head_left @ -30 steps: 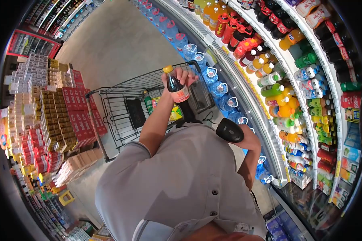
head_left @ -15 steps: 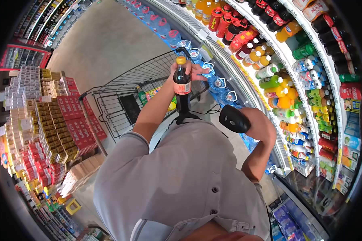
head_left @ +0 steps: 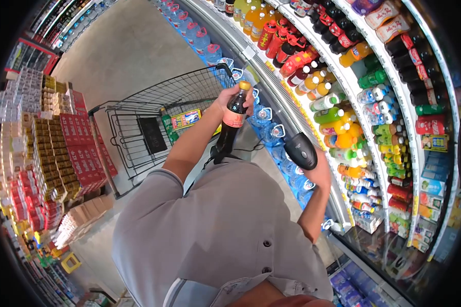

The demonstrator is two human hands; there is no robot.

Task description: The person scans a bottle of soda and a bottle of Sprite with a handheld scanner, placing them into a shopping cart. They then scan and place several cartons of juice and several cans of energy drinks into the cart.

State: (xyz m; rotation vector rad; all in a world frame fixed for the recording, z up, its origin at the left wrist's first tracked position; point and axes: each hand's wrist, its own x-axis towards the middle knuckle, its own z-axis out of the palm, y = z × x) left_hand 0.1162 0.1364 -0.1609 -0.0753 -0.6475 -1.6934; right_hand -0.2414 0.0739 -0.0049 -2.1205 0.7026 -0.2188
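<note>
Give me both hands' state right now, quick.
Left hand: closed around a dark soda bottle, yellow cap up.
Right hand: closed on a black handheld scanner; its fingers are mostly hidden.

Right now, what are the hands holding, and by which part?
The left hand holds the bottle near the top, under the yellow cap. The right hand holds the scanner, its gripped part hidden.

Grey floor [head_left: 123,43] beside brightly lit, curving shelves [head_left: 366,77]
</note>
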